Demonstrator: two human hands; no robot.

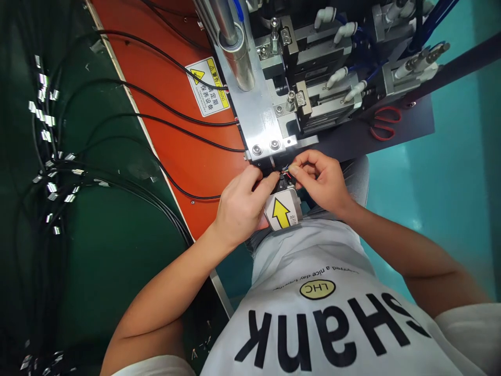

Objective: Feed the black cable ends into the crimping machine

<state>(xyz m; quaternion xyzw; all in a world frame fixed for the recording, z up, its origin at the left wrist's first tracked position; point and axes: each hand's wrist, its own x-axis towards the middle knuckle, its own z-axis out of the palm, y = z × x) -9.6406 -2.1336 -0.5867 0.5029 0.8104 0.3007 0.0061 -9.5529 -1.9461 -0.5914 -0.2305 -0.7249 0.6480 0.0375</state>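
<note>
thin coloured wires (286, 170): just beyond arrow-marked block (291, 208) | right hand (324, 180): right of block, fingers pinching the wires | left hand (240, 204): left of block, fingers bent close by the wires, cannot tell whether gripping | black cables (211, 124): farther left of block | red-handled scissors (383, 127): beyond block, farther right

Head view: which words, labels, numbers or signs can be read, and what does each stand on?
"警告 WARNING", "定期", "保养设备", with a warning triangle: sticker on the orange panel; a cable partly covers one character, and its smaller print is unreadable.
Yellow arrow sign: white plate; characters beside it too small.
"LHC": yellow oval on the shirt.
"SHank", "a nice day together": shirt, upside down; that line's first word is unclear.
</note>
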